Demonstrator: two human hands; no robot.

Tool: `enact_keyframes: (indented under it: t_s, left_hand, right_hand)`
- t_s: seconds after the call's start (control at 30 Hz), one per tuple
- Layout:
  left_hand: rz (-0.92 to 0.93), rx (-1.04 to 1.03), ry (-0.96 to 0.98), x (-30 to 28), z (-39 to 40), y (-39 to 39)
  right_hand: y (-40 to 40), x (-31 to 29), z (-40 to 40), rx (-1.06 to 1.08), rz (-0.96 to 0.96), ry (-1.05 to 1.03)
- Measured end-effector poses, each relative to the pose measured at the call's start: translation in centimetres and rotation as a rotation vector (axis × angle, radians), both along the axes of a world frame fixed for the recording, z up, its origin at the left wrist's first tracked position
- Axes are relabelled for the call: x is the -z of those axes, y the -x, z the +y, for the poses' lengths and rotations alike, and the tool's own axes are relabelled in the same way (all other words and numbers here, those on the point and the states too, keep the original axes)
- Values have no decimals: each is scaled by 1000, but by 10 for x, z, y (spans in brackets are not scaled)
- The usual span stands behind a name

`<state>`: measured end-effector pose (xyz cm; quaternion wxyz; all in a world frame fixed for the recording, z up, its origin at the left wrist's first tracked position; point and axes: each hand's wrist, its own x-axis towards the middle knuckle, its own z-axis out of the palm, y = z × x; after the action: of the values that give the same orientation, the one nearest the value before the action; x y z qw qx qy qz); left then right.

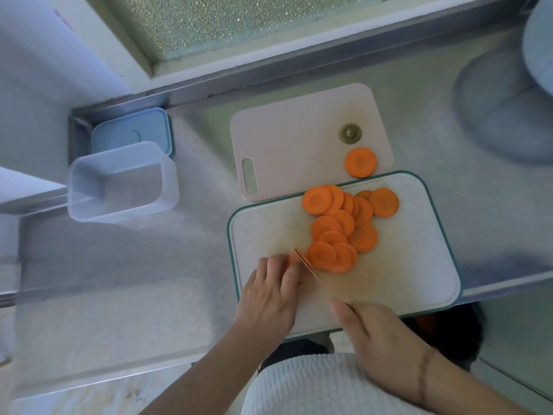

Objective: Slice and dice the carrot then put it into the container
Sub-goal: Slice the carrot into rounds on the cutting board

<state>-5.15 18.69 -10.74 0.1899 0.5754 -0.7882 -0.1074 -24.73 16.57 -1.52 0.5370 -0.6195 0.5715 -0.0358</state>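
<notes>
Head view: my left hand [270, 298] has its fingers curled down over the carrot stub [294, 257] at the left side of the green-rimmed cutting board [419, 265], holding it. My right hand [377, 333] is curled around a knife handle, which my fingers hide; the blurred blade [311, 269] stands against the stub's cut face. Carrot slices [341, 226] lie piled mid-board, one slice [360, 162] apart on the pink board [287, 139]. The clear container [119, 182] stands well to the left, with the blue lid [131, 131] behind it.

Between the teal-rimmed white cutting board [425, 265] and the clear rectangular plastic container [119, 187] we see bare steel counter [194, 235]; a pale-blue lid [131, 133] lies behind the container.
</notes>
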Motion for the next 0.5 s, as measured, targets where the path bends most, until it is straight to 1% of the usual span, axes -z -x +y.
enact_keyframes:
  t_s: [0.1,0.2,0.33,0.43,0.5]
  left_hand:
    - [-12,16,13,1,-1,-1]
    - [15,-1,23,-1,-2,0]
    - [44,-1,13,-4,-1,1]
    - [102,-45,-27,-10,-1,2]
    - [125,-56,-38,-14,-2,3]
  right_hand:
    - [20,2,9,-2,50,-107]
    - [2,8,-8,-28,41,-85]
    - [-25,8,-35,63,-67,-69]
    - [-27,3,-39,64,-54,-76]
    - [-20,-4,-40,132,-51,-127]
